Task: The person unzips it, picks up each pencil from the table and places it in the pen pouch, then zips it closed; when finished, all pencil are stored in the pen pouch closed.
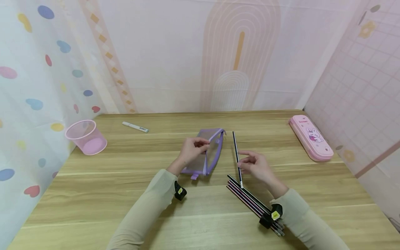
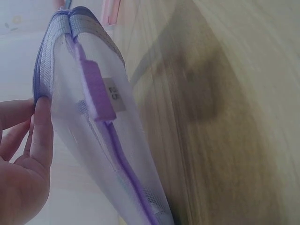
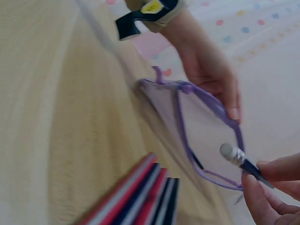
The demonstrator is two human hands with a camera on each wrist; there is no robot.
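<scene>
My left hand [image 1: 191, 151] pinches the zippered edge of a purple mesh pencil pouch [image 1: 215, 163] between thumb and fingers. The pouch gapes toward the right, and a purple tab with a small label [image 2: 114, 93] shows in the left wrist view. Just right of the opening, my right hand [image 1: 258, 169] pinches a dark striped pencil [image 1: 236, 147]; its white eraser [image 3: 228, 150] is clear in the right wrist view. Below that hand lies a bundle of striped pencils [image 1: 247, 201], partly hidden by the wrist strap. A dark sliver shows inside the pouch; I cannot tell what it is.
A pink translucent cup [image 1: 90, 144] stands at the table's left edge. Behind it to the right lies a white stick-shaped item [image 1: 135, 126]. At the far right is a pink pencil case [image 1: 310, 137] with a bunny picture. Patterned curtains [image 1: 162, 55] border the wooden table.
</scene>
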